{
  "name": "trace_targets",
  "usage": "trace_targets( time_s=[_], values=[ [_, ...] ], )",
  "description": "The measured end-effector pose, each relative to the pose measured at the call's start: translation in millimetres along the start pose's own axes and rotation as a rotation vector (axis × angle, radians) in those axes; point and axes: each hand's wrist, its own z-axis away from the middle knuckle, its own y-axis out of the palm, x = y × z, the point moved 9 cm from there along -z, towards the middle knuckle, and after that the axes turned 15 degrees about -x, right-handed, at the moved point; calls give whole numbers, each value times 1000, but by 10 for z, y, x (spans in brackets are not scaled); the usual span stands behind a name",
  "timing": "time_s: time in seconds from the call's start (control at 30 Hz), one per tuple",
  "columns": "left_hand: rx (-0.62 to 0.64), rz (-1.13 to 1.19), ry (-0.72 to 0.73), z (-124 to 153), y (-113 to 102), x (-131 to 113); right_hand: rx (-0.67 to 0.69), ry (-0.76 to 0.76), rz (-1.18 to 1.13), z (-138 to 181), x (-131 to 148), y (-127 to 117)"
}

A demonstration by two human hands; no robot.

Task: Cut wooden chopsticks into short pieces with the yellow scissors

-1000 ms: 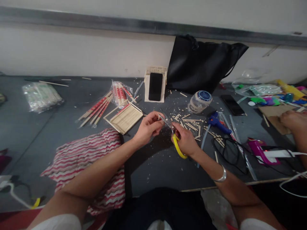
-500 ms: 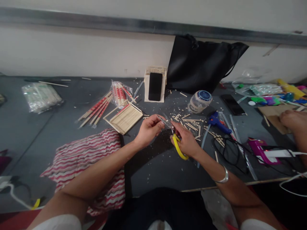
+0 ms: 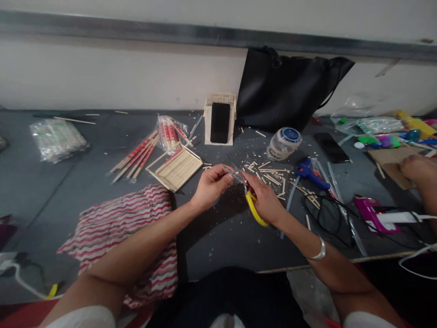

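My right hand [image 3: 262, 200] grips a pair of scissors [image 3: 254, 210] by the yellow handles, with the blades pointing up and left. Close to the blades, my left hand [image 3: 214, 184] is closed, thumb against fingers; whatever it pinches is too small to make out. Beyond and right of my hands lie short cut wooden sticks [image 3: 273, 178] and tiny scraps. To the left of my left hand is a small frame of glued sticks [image 3: 177, 168], tilted on the table.
Chopsticks with red wrappers [image 3: 138, 155] lie left of the frame. A phone [image 3: 220, 123] leans on a stick-built stand. A jar [image 3: 284, 143], a blue glue gun [image 3: 310, 175] and black cable are on the right. A striped cushion [image 3: 126, 232] is front left; another person's hand [image 3: 418, 168] rests far right.
Almost nothing differs. The view has shifted very slightly, and both hands hold nearly the same pose around the scissors.
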Motion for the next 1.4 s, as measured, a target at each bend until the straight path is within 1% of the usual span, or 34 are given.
trace_targets(
  time_s=[0.13,0.27,0.37,0.47,0.67,1.03,1.2,1.3,1.4],
  values=[
    [20,-55,55,-1,16,-16,11,-8,18,-8,-30,21],
    [61,-109,159,-5,36,-75,-13,-20,-4,-14,-18,16],
    [63,-146,217,-4,27,-118,-24,-25,0,-21,-9,13],
    [34,-157,227,-4,1,-136,-24,-18,9,-23,-8,8],
    [0,-167,195,11,-21,-112,4,-10,-12,6,4,17],
    [1,-162,202,14,-14,-116,3,-64,47,15,6,25],
    [2,-200,228,26,-15,-110,28,-56,59,9,-25,46],
    [-5,-268,260,10,-27,-103,1,-60,60,9,-36,36],
    [18,-298,312,-5,-22,-120,-31,-68,75,9,-40,30]
  ],
)
